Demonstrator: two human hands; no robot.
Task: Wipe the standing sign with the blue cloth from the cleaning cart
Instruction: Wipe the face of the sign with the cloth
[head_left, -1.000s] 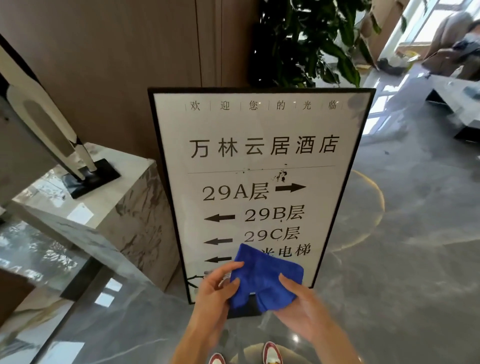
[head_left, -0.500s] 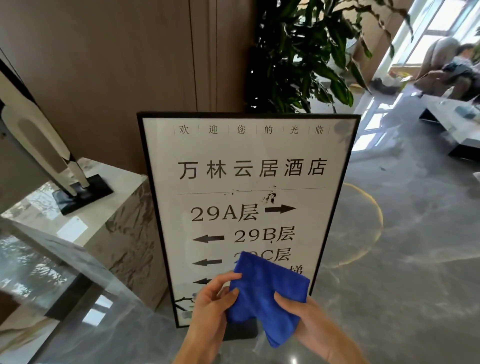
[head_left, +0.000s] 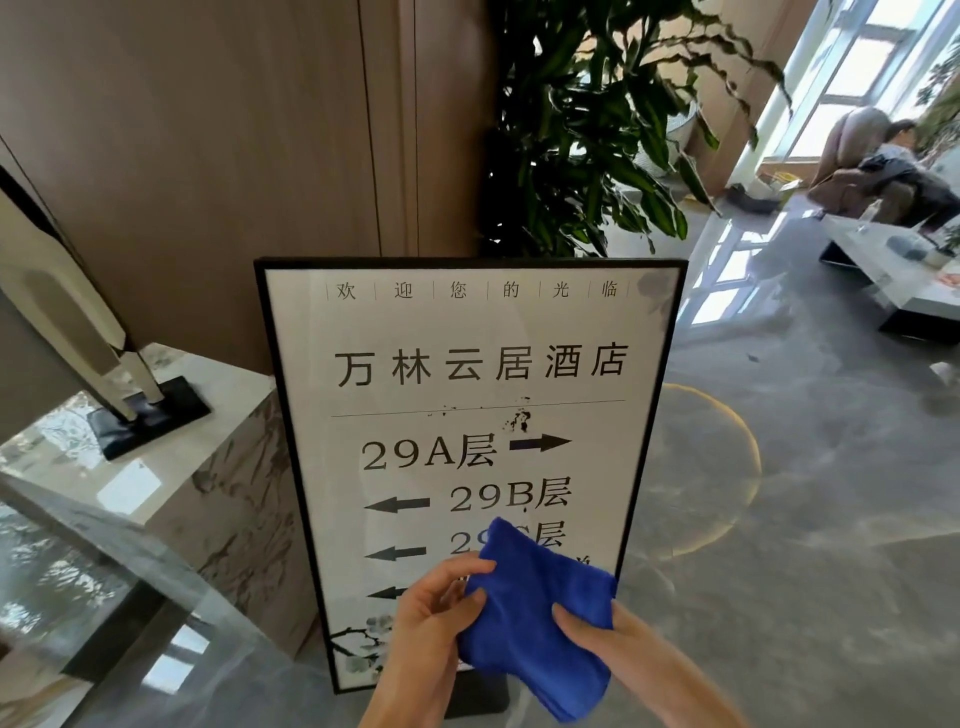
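- Left hand (head_left: 434, 616): grip is a pinch, thumb and fingers on the left edge of the cloth (head_left: 537, 621). The cloth is held in the air in front of the lower part of the sign (head_left: 467, 467); contact with the sign face cannot be confirmed.
- Right hand (head_left: 605, 636): thumb lies over the cloth's right side and the fingers are hidden beneath it; grip judged to be grasping the cloth.
- Cloth: blue, plush, soft pile, folded into a thick pad, lower end hanging loose.
- Step in hand, by judgement: the cloth is being readied between both hands; wiping not yet begun.
- Next move, by judgement: press the pad flat to the panel and carry it up to the smudge (head_left: 519, 420), which sits just above the arrow on the 29A line.
- Sign: upright rectangle, thin black frame, pale smooth glossy face with black lettering, dark base on the floor (head_left: 779, 597).
- Floor: polished grey stone, reflective.
- Plinth (head_left: 171, 467) to the left: veined marble block, beside the sign.
- Plant (head_left: 587, 135) behind the sign: long dark green leaves.
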